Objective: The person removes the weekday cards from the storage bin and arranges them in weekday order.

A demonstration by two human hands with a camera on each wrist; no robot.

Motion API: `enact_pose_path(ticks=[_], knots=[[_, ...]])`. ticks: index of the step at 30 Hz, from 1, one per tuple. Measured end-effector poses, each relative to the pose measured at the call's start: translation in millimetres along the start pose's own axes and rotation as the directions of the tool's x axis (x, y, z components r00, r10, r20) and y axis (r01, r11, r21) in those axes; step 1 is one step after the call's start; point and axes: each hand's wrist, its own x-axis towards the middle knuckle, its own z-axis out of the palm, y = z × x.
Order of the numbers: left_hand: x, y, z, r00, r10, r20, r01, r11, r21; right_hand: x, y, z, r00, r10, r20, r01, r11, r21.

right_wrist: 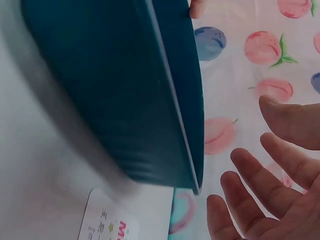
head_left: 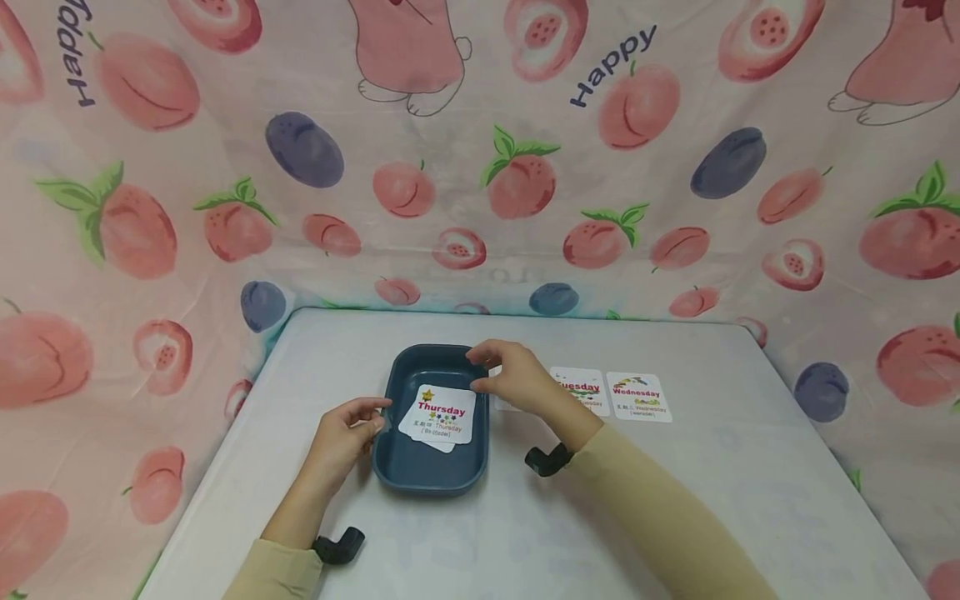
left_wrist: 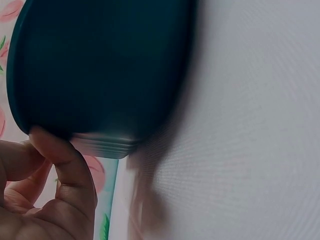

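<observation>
A dark blue rectangular tray stands on the table. Inside it, a white Thursday card lies over at least one other card, of which only an edge shows. My left hand pinches the tray's left rim between thumb and finger. Over the right rim hovers my right hand, its fingers spread and holding nothing; the right wrist view shows them apart from the tray wall.
Right of the tray, a Tuesday card and a Wednesday card lie in a row. Another card beside the tray is partly hidden by my right hand in the head view. A fruit-print cloth hangs behind the white table.
</observation>
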Motion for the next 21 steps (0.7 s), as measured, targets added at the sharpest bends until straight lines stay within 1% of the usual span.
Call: enact_pose_path(ticks=[3,6,10,14,18,21], knots=[[0.3,-0.2,0.2,1.000,-0.003,0.000,0.003,1.000,-0.001,3.5,-4,3,1.000,-0.016,0.008,0.016,1.000,0.006],[0.6,-0.5,0.3,1.000,-0.003,0.000,0.003,1.000,0.000,7.2,-8,7,1.000,-0.016,0.014,0.016,1.000,0.011],[1.1,-1.5,0.0,1.000,-0.004,0.001,0.004,1.000,0.001,13.2,-14,12,1.000,-0.010,0.012,0.010,1.000,0.001],[1.6,-2.1,-0.2,1.000,-0.006,0.003,0.006,1.000,-0.005,18.7,-20,16,1.000,-0.022,0.014,0.023,1.000,-0.013],[1.6,-1.7,-0.1,1.000,-0.001,0.006,0.001,1.000,-0.008,23.1,-26,20,0.999,-0.040,0.036,0.041,0.999,-0.020],[2.1,-2.0,0.0,1.000,0.002,0.011,-0.002,1.000,-0.012,26.2,-28,25,0.997,-0.044,0.057,0.046,0.998,-0.045]])
